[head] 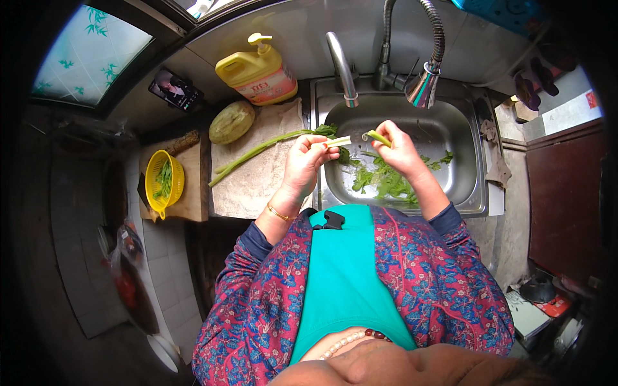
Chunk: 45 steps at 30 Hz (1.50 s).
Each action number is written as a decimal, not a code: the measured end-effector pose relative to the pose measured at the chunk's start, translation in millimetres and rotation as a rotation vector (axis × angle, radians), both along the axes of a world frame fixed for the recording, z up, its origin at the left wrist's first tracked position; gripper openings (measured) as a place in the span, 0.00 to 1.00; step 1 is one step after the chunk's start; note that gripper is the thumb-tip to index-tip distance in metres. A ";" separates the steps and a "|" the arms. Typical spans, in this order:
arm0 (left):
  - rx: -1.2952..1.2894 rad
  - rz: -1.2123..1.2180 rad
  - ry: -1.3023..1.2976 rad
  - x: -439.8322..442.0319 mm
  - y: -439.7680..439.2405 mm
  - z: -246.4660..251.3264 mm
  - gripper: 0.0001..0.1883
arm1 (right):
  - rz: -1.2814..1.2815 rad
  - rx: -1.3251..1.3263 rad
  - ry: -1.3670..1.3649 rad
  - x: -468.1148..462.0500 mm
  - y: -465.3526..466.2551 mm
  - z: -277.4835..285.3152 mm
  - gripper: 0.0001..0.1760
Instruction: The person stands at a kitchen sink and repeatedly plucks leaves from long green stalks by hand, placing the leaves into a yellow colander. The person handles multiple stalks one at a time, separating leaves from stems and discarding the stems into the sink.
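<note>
My left hand (309,157) pinches a short pale piece of celery stalk (339,142) above the sink's left rim. Over the basin, my right hand (397,150) grips another green celery piece (379,139), its broken end facing the left one. The two pieces are apart. Below them, celery leaves (386,178) lie scattered on the bottom of the stainless steel sink (463,144). A long celery stalk (263,150) stretches across a beige cloth (260,188) to the left, its leafy end passing behind my left hand toward the sink.
A curved faucet (342,67) and a spring-hose sprayer (425,87) overhang the basin. Left of it are a yellow detergent jug (260,72), a pale green melon or gourd (232,122), and a yellow basket (179,181) of cut greens on a wooden board (193,205). A phone (175,90) leans by the wall.
</note>
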State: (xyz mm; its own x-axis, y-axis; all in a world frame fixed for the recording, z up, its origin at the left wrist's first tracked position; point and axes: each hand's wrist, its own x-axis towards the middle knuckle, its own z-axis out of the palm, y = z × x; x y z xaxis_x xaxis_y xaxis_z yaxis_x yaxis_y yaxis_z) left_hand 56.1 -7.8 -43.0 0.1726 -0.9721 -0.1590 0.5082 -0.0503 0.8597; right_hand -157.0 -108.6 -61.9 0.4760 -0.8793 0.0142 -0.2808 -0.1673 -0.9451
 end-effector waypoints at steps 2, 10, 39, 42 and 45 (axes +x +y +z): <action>0.016 0.031 -0.039 -5.4 -2.3 -0.3 0.08 | 0.071 0.180 -0.217 9.8 5.9 1.0 0.08; -0.051 -0.022 -0.333 -17.5 1.2 -10.4 0.06 | 0.097 0.479 -0.406 29.0 18.1 2.6 0.06; -0.156 0.066 -1.288 -29.3 10.8 -7.6 0.09 | 0.075 0.785 -0.568 36.0 26.4 8.5 0.06; -0.096 0.022 -1.121 -27.4 10.9 -12.6 0.08 | 0.085 0.739 -0.532 36.2 26.5 10.6 0.05; -0.052 -0.012 -0.812 -26.5 11.0 -16.4 0.08 | 0.098 0.652 -0.500 35.7 27.0 11.2 0.04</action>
